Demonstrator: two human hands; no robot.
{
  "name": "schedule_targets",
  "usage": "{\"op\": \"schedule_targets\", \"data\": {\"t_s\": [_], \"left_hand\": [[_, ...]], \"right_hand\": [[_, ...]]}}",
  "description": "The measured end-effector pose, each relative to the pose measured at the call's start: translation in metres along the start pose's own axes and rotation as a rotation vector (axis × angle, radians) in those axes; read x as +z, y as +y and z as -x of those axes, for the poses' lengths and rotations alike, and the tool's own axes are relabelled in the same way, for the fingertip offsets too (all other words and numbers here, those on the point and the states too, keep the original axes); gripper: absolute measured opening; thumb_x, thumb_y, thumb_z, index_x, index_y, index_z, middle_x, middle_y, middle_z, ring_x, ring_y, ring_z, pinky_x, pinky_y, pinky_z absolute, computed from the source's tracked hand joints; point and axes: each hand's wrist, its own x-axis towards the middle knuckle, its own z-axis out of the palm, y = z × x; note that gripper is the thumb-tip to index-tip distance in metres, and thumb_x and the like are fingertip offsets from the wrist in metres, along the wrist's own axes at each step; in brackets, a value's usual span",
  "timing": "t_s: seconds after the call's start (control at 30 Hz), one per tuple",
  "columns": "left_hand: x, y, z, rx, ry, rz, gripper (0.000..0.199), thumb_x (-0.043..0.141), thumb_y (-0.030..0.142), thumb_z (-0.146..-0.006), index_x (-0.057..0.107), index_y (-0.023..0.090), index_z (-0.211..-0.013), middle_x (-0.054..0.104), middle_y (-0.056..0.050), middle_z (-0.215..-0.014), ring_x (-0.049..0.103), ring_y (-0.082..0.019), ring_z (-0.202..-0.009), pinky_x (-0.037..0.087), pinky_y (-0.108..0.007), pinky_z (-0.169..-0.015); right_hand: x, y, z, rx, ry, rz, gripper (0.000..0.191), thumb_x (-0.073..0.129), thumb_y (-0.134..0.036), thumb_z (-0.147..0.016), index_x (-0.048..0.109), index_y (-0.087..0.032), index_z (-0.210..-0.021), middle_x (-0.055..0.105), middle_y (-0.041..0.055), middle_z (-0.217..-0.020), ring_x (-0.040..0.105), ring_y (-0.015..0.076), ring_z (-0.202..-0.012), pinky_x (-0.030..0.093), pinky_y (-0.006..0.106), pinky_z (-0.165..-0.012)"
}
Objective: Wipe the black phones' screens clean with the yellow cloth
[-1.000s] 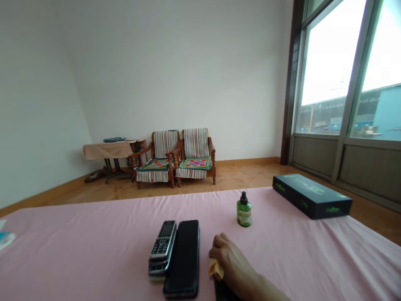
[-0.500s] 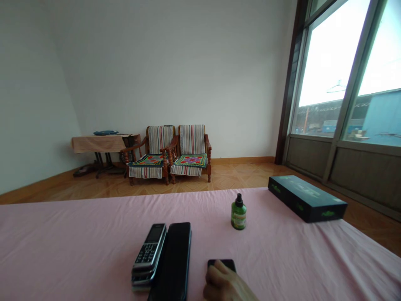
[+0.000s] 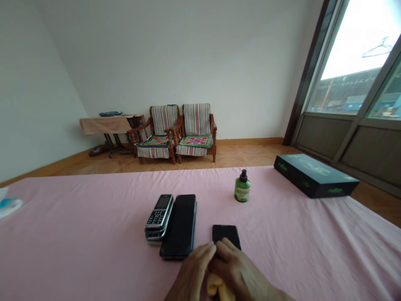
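A pink cloth (image 3: 94, 234) bears stacked phones (image 3: 159, 217), a black phone (image 3: 224, 232), green bottle (image 3: 242, 190) and black box (image 3: 316, 175).

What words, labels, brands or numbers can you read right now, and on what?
None reads clearly.
Keypad phone: key marks and small mark above the screen, too small.
Green bottle: label too blurred.
Black box: pale marking on top, green marks on the sides, all too blurred.
Partly covered dark phone: no text visible.

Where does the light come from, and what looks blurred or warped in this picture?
Head view: bright daylight whites out much of the window; head view: the dark window frame leans, perhaps wide-lens stretch; head view: the white-and-blue thing at the left edge looks blurred.
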Motion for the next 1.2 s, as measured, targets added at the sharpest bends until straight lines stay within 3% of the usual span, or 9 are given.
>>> {"op": "schedule_targets", "data": {"t_s": [0.13, 0.27, 0.37, 0.47, 0.67, 0.9, 0.97, 1.07, 1.2], "left_hand": [[-0.006, 0.007, -0.009, -0.041, -0.12, 0.086, 0.095, 0.064, 0.03, -0.087, -0.007, 0.025, -0.15, 0.035, -0.016, -0.149, 0.043, -0.029, -0.132, 0.043, -0.044, -0.104], [-0.01, 0.013, -0.014, -0.116, -0.199, 0.199, 0.124, 0.081, 0.026, -0.07, -0.016, 0.027, -0.148, 0.033, -0.016, -0.151, 0.04, -0.031, -0.133, 0.039, -0.047, -0.107], [-0.012, 0.014, -0.015, -0.183, -0.232, 0.234, 0.139, 0.088, 0.031, -0.059, -0.019, 0.028, -0.147, 0.029, -0.018, -0.152, 0.037, -0.033, -0.135, 0.036, -0.052, -0.108], [-0.014, 0.015, -0.016, -0.211, -0.276, 0.237, 0.134, 0.088, 0.025, -0.057, -0.009, 0.026, -0.149, 0.03, -0.018, -0.152, 0.036, -0.032, -0.136, 0.034, -0.052, -0.109], [-0.018, 0.017, -0.02, -0.198, -0.361, 0.161, 0.102, 0.082, 0.019, -0.054, 0.033, 0.019, -0.144, 0.036, -0.014, -0.15, 0.036, -0.031, -0.136, 0.03, -0.046, -0.114], [-0.023, 0.018, -0.024, -0.179, -0.399, 0.154, 0.097, 0.083, 0.034, -0.06, 0.036, 0.018, -0.144, 0.034, -0.013, -0.151, 0.036, -0.03, -0.136, 0.03, -0.044, -0.114], [-0.023, 0.018, -0.023, -0.185, -0.402, 0.145, 0.097, 0.083, 0.037, -0.062, 0.036, 0.018, -0.144, 0.033, -0.013, -0.151, 0.036, -0.03, -0.137, 0.031, -0.045, -0.114], [-0.024, 0.017, -0.023, -0.199, -0.431, 0.124, 0.1, 0.082, 0.047, -0.062, 0.035, 0.016, -0.145, 0.031, -0.015, -0.152, 0.033, -0.032, -0.138, 0.031, -0.047, -0.113], [-0.027, 0.019, -0.024, -0.191, -0.463, 0.103, 0.105, 0.08, 0.055, -0.062, 0.033, 0.013, -0.145, 0.028, -0.018, -0.152, 0.03, -0.032, -0.139, 0.029, -0.049, -0.113]], "right_hand": [[-0.001, -0.005, 0.002, 0.004, -0.02, -0.091, 0.024, 0.078, -0.03, -0.069, 0.066, -0.017, -0.086, 0.063, 0.0071, -0.097, 0.054, 0.0209, -0.084, 0.047, 0.03, -0.078], [-0.008, -0.011, 0.005, 0.052, -0.05, -0.161, 0.025, 0.07, -0.024, -0.074, 0.067, -0.018, -0.098, 0.062, 0.0075, -0.103, 0.054, 0.0207, -0.091, 0.046, 0.03, -0.084], [-0.012, -0.017, 0.007, 0.053, -0.067, -0.212, 0.033, 0.078, -0.028, -0.067, 0.067, -0.018, -0.096, 0.061, 0.0072, -0.104, 0.054, 0.0211, -0.094, 0.046, 0.029, -0.086], [-0.011, -0.021, 0.011, 0.026, -0.077, -0.184, 0.03, 0.079, -0.03, -0.066, 0.068, -0.018, -0.091, 0.062, 0.0072, -0.1, 0.054, 0.0229, -0.096, 0.046, 0.031, -0.088], [-0.007, -0.026, 0.024, 0.049, -0.064, -0.148, 0.02, 0.073, -0.025, -0.072, 0.068, -0.014, -0.089, 0.062, 0.01, -0.102, 0.054, 0.0245, -0.101, 0.046, 0.034, -0.094], [-0.001, -0.026, 0.027, 0.028, -0.066, -0.171, 0.015, 0.072, -0.025, -0.075, 0.069, -0.013, -0.084, 0.063, 0.0116, -0.099, 0.055, 0.0261, -0.1, 0.046, 0.037, -0.094], [-0.01, -0.028, 0.027, 0.005, -0.125, -0.249, 0.007, 0.07, -0.021, -0.078, 0.069, -0.015, -0.081, 0.063, 0.009, -0.096, 0.057, 0.0228, -0.095, 0.048, 0.033, -0.089], [-0.034, -0.028, 0.031, -0.011, -0.226, -0.359, 0.004, 0.068, -0.013, -0.076, 0.067, -0.016, -0.074, 0.061, 0.0024, -0.083, 0.058, 0.0135, -0.074, 0.049, 0.022, -0.068], [-0.055, -0.022, 0.035, 0.223, -0.118, -0.338, 0.025, 0.06, 0.007, -0.063, 0.066, -0.016, -0.071, 0.057, 0.0019, -0.081, 0.055, 0.0125, -0.07, 0.042, 0.021, -0.058]]}}
